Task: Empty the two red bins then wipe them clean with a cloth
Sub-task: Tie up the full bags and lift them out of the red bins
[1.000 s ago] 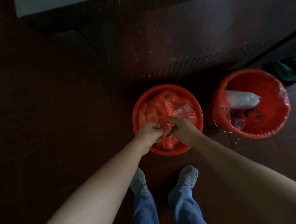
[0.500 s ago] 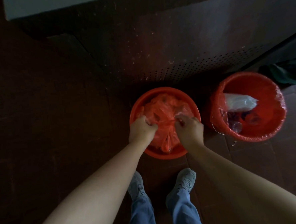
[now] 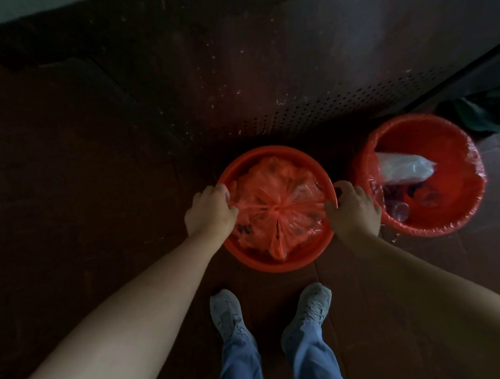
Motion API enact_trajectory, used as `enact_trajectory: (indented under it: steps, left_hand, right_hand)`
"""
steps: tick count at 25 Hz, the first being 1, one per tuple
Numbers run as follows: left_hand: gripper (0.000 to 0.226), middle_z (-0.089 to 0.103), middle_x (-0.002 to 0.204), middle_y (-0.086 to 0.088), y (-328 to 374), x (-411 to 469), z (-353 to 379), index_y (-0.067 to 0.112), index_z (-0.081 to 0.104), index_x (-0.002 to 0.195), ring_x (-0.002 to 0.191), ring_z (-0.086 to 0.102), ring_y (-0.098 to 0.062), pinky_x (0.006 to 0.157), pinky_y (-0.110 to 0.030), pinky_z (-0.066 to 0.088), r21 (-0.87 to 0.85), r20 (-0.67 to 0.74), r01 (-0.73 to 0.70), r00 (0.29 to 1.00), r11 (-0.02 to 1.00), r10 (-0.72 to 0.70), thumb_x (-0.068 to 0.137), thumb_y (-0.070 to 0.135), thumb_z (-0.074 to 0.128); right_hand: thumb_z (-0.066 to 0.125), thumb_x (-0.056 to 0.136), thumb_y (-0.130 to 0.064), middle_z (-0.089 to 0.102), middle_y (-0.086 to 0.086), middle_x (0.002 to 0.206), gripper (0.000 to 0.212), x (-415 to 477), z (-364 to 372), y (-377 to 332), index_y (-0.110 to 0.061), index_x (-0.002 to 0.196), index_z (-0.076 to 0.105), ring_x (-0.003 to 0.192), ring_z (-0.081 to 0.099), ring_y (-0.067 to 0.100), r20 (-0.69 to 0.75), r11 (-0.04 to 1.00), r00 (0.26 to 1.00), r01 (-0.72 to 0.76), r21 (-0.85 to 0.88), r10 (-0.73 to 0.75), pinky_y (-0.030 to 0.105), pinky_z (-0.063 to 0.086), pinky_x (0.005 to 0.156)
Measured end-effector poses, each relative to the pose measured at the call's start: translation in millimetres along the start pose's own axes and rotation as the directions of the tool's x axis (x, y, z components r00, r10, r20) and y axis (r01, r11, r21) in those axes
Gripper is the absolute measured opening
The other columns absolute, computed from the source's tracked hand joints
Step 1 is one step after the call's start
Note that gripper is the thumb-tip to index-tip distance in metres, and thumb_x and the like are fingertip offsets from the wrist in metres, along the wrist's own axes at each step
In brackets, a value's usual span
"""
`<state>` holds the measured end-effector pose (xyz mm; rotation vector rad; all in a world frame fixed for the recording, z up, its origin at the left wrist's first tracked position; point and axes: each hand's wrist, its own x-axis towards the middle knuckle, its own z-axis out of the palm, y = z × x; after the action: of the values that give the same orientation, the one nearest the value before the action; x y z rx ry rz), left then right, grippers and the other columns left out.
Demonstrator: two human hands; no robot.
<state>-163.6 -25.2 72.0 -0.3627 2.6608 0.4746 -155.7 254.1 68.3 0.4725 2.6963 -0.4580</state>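
Observation:
Two red bins stand on the dark floor in front of my feet. The nearer red bin holds a red plastic liner bag full of rubbish. My left hand and my right hand each grip one end of the bag's twisted top, stretched taut between them across the bin, with a knot at the middle. The second red bin, to the right, has a thin liner over its rim and contains a white plastic bag and other rubbish.
A dark perforated metal panel rises right behind the bins. A dark green bundle lies at the far right. My grey shoes stand just below the nearer bin on the brown tiled floor.
My hands have moved apart from the bin's centre to its left and right rims, pulling the bag's ends taut and tightening the knot.

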Motion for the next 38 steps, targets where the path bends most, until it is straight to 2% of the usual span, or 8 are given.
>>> enact_trajectory:
  steps: [6,13,17,20,23,27,33,38]
  left_hand:
    - [0.018,0.054,0.106,0.011,-18.0,19.0,11.8,0.033,0.056,0.102,0.101,0.051,-0.019,0.067,-0.035,0.047,0.214,-0.001,-0.267,0.962,0.94,0.274,0.087,0.04,0.062]
    - [0.022,0.054,0.109,0.008,-11.8,30.3,24.1,0.031,0.056,0.108,0.104,0.052,-0.021,0.074,-0.039,0.05,0.266,0.092,-0.236,0.971,0.934,0.22,0.09,0.042,0.06]
    - [0.007,0.062,0.093,0.011,1.5,23.5,19.1,0.033,0.062,0.092,0.087,0.063,-0.017,0.072,-0.036,0.054,-0.044,0.26,0.075,0.964,0.996,-0.061,0.091,0.033,0.056]
    - [0.01,0.071,0.092,-0.002,8.1,9.4,12.7,0.022,0.071,0.087,0.087,0.068,-0.021,0.082,-0.038,0.055,-0.434,0.392,0.318,0.909,0.843,-0.141,0.089,0.023,0.061]
    - [0.006,0.073,0.094,-0.001,17.7,-13.3,1.7,0.018,0.073,0.087,0.091,0.069,-0.017,0.08,-0.032,0.055,-0.638,0.395,0.41,0.901,0.651,-0.18,0.088,0.02,0.067]
    - [0.006,0.074,0.09,0.006,40.7,-49.3,-6.5,0.021,0.073,0.088,0.087,0.068,-0.012,0.073,-0.021,0.052,-0.733,0.434,0.442,0.889,0.516,-0.146,0.086,0.016,0.071]
    - [0.022,0.073,0.106,-0.004,70.7,-98.0,-21.1,0.017,0.072,0.111,0.094,0.068,-0.012,0.078,-0.016,0.05,-0.714,0.447,0.33,0.894,0.618,0.04,0.09,0.012,0.068]
    - [0.037,0.067,0.107,0.014,71.8,-114.9,-30.6,0.014,0.072,0.119,0.093,0.058,0.02,0.082,-0.002,0.04,-0.691,0.391,0.092,0.882,0.717,0.263,0.091,-0.003,0.054]
  right_hand:
    - [0.047,0.099,-0.035,0.062,-0.004,0.109,0.023,22.3,2.8,38.2,-0.029,0.117,0.06,0.103,0.06,0.022,0.15,0.992,0.983,0.119,-0.048,-0.11,0.048,0.044,0.099]
    - [0.044,0.099,-0.027,0.06,-0.004,0.094,0.022,27.1,14.5,40.3,-0.024,0.092,0.064,0.08,0.058,0.018,0.202,0.999,0.979,0.033,0.018,-0.036,0.039,0.052,0.074]
    - [0.052,0.09,-0.01,0.071,0.002,0.081,0.022,20.4,14.6,30.0,-0.019,0.083,0.071,0.073,0.066,0.022,0.268,0.92,0.949,-0.246,0.306,0.165,0.037,0.057,0.067]
    - [0.056,0.09,0.001,0.069,0.001,0.09,0.024,10.7,6.9,22.6,-0.009,0.101,0.075,0.069,0.06,0.01,0.397,0.698,0.86,-0.497,0.515,0.32,0.024,0.048,0.058]
    - [0.054,0.089,0.01,0.07,0.008,0.088,0.025,-7.9,-5.3,7.3,-0.004,0.096,0.073,0.058,0.064,0.008,0.518,0.446,0.817,-0.573,0.688,0.251,0.018,0.048,0.05]
    - [0.057,0.088,0.002,0.073,0.0,0.084,0.024,-36.0,-18.5,-26.4,-0.012,0.093,0.076,0.058,0.061,0.007,0.649,0.44,0.747,-0.637,0.633,0.146,0.022,0.041,0.05]
    - [0.064,0.092,-0.025,0.072,0.004,0.097,0.013,-64.3,-27.8,-58.3,-0.017,0.101,0.069,0.082,0.064,0.019,0.763,0.306,0.641,-0.746,0.591,0.089,0.027,0.038,0.054]
    - [0.065,0.092,-0.022,0.068,0.002,0.074,0.008,-67.7,-24.0,-73.9,-0.014,0.09,0.066,0.062,0.062,0.015,0.774,0.374,0.608,-0.769,0.519,0.177,0.023,0.038,0.047]
